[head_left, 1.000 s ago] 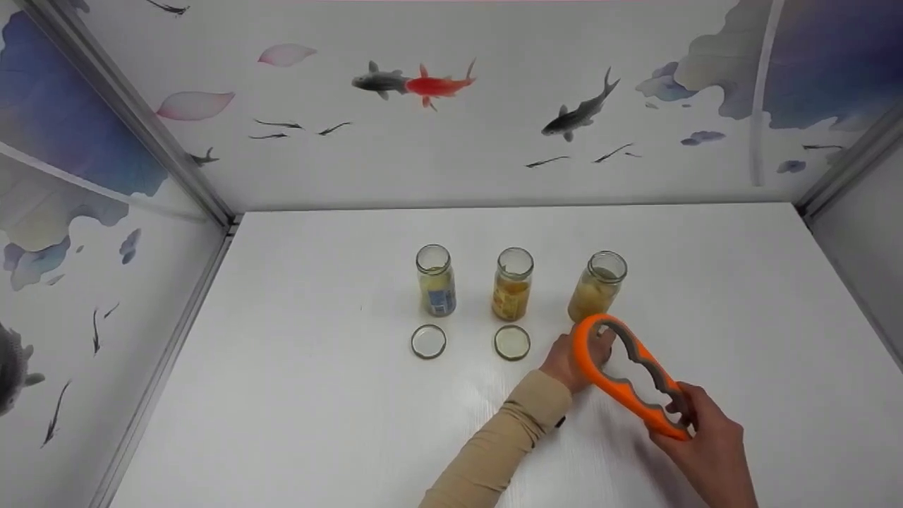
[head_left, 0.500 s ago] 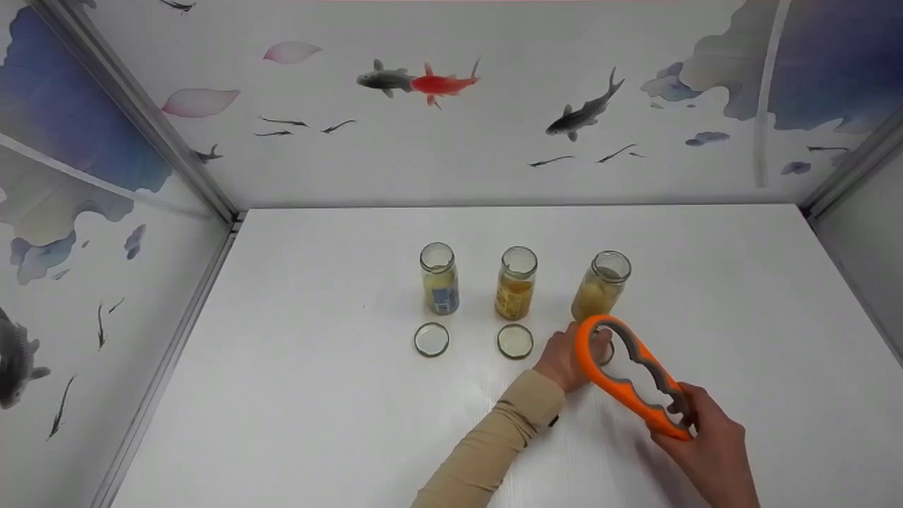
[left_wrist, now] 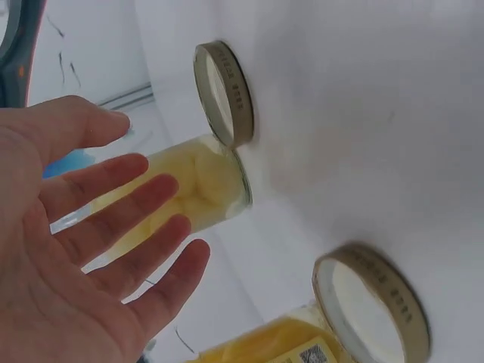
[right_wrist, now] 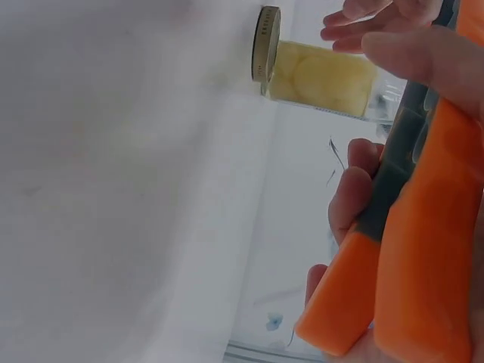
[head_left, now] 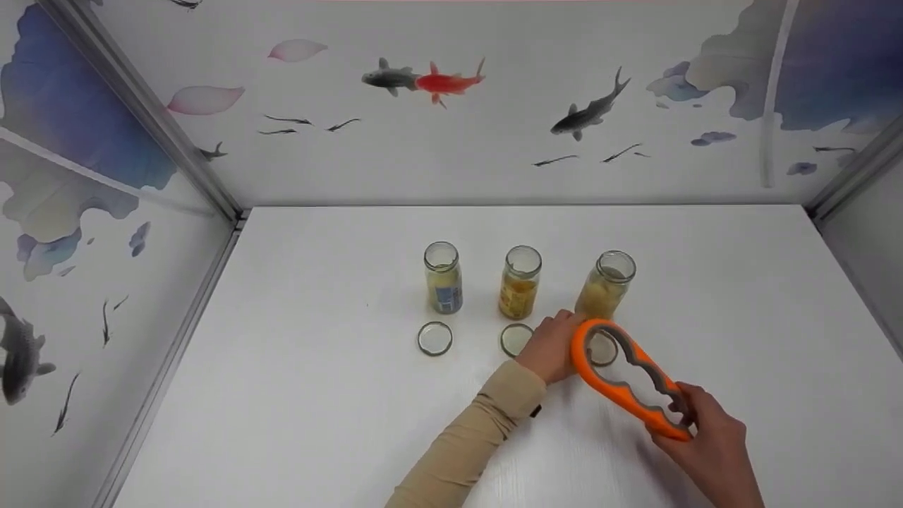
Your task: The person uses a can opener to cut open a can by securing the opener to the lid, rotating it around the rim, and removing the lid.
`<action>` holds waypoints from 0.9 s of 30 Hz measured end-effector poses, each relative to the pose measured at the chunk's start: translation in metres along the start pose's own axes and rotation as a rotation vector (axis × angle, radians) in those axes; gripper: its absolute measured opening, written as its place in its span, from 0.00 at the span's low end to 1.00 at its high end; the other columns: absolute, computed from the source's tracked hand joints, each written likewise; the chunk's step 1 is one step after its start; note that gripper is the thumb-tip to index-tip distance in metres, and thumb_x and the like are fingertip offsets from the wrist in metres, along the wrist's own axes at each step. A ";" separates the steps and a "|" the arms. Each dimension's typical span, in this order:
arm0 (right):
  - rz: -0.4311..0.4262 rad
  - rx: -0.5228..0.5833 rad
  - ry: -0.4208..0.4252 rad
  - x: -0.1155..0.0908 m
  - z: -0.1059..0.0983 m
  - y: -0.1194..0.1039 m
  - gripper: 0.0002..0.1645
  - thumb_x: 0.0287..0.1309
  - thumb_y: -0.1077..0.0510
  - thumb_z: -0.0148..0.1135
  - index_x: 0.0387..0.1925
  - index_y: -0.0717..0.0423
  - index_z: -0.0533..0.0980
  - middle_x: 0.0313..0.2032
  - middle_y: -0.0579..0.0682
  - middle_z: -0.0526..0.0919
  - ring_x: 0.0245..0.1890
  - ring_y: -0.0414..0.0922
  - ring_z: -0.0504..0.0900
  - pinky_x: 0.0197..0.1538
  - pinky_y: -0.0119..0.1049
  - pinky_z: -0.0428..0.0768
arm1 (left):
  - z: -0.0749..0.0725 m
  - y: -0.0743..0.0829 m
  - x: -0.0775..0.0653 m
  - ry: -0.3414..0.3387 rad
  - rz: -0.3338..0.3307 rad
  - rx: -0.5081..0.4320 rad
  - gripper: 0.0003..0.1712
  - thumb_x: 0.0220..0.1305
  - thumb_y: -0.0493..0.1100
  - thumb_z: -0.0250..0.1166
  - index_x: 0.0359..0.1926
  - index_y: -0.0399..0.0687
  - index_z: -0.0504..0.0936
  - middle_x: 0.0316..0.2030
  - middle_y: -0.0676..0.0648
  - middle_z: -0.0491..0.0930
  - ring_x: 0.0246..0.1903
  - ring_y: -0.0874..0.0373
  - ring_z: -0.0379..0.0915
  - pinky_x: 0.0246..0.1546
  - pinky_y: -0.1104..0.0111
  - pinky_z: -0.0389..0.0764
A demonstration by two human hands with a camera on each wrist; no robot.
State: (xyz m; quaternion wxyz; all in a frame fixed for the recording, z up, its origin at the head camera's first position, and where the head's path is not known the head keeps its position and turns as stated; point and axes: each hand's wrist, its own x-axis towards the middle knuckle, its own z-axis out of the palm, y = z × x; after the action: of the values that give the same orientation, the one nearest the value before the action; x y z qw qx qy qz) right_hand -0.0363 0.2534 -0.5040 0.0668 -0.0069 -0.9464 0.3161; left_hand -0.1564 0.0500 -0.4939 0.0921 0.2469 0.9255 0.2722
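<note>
My right hand grips the handle end of an orange and grey jar opener, its loop held up over the table. My left hand has its fingers spread and holds nothing, in front of the right glass jar of pale fruit pieces. Beside it a lid lies on the table, seen through the opener's loop in the head view. The middle jar holds orange-yellow fruit, and its lid is partly hidden by the left hand. All the jars stand uncovered.
The left jar has a blue label, with its lid in front of it. The white table meets a back wall printed with fish and a side wall at left.
The left hand has drawn back to the left, off the right lid, which now shows on the table. The right hand and jar opener have stayed nearly still. The head view has shifted slightly.
</note>
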 end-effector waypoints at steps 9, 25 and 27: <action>-0.049 -0.016 -0.038 -0.001 0.001 0.000 0.36 0.33 0.66 0.78 0.50 0.64 0.73 0.34 0.52 0.81 0.28 0.44 0.73 0.31 0.33 0.76 | -0.018 -0.014 -0.008 -0.051 0.130 0.366 0.17 0.68 0.46 0.62 0.56 0.51 0.79 0.51 0.51 0.77 0.51 0.56 0.71 0.52 0.68 0.74; -0.202 -0.236 -0.163 0.007 0.013 -0.013 0.38 0.26 0.65 0.78 0.47 0.60 0.75 0.34 0.49 0.77 0.37 0.51 0.77 0.51 0.58 0.59 | -0.049 -0.033 -0.028 -0.026 0.120 0.361 0.18 0.66 0.39 0.61 0.57 0.49 0.77 0.51 0.50 0.77 0.52 0.57 0.73 0.49 0.67 0.76; -0.209 -0.261 -0.187 0.009 0.015 -0.015 0.37 0.26 0.64 0.78 0.47 0.60 0.75 0.33 0.48 0.77 0.38 0.51 0.76 0.50 0.58 0.60 | -0.050 -0.034 -0.030 -0.021 0.121 0.360 0.18 0.66 0.39 0.61 0.57 0.49 0.77 0.51 0.50 0.77 0.50 0.57 0.74 0.47 0.65 0.77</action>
State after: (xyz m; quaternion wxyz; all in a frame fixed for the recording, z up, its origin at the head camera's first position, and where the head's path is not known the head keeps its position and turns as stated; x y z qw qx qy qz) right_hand -0.0470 0.2334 -0.5056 0.0094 0.1123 -0.9769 0.1813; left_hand -0.1598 -0.0132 -0.4699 0.0396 0.3176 0.9416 0.1044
